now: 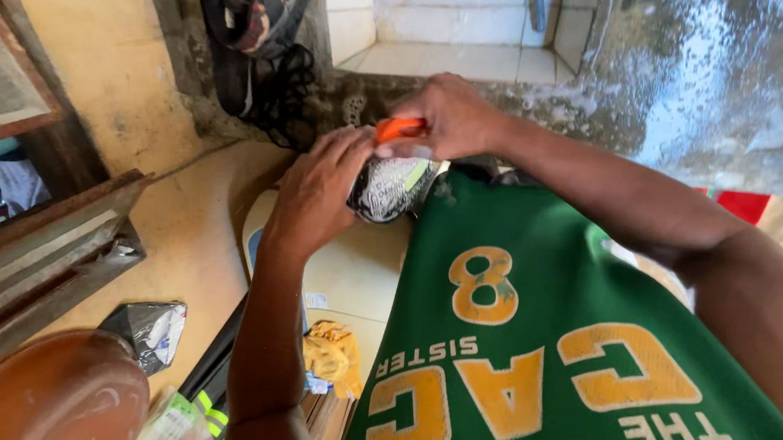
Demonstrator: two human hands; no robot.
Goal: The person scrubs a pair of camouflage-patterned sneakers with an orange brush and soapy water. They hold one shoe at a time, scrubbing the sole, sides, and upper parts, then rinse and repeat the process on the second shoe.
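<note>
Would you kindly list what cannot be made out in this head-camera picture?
- Orange object: mostly covered by the right hand; its kind is unclear.
- Silvery crumpled packet: its far side is hidden under the left hand.
- Green garment: cut off by the bottom edge.
- Brown round vessel: cut off at the lower left corner.

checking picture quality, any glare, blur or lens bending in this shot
Head view: strong glare washes out the wet grey wall top right; wide-angle bending stretches the green printed shirt and arms; the round brown pot at lower left is soft; hands on the small orange tool are fairly sharp.
</note>
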